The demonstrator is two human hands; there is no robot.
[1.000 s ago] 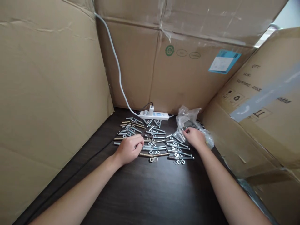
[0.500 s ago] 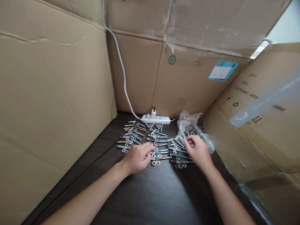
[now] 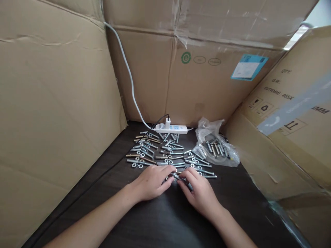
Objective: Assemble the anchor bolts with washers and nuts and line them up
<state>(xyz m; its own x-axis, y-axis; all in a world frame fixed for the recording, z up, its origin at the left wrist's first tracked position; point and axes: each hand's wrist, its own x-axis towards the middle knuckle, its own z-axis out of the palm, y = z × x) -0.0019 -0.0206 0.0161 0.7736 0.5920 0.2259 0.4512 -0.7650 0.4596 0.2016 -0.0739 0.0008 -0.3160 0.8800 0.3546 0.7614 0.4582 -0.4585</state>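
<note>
Rows of silver bolts [image 3: 165, 153] with washers lie on a dark table [image 3: 160, 217]. My left hand [image 3: 152, 181] and my right hand [image 3: 198, 191] meet at the near edge of the rows. Both have their fingers pinched together on one bolt [image 3: 178, 177] between them. What else is in the fingers is hidden.
A clear plastic bag of bolts [image 3: 216, 148] lies to the right of the rows. A white power strip [image 3: 172, 129] with a white cable [image 3: 130, 81] sits at the back. Cardboard boxes [image 3: 51, 110] wall the table on the left, the back and the right [image 3: 289, 117].
My right hand left the plastic bag and came left and nearer, to meet my left hand. My left hand drew back slightly to the front of the rows. A bolt is now pinched between both.
</note>
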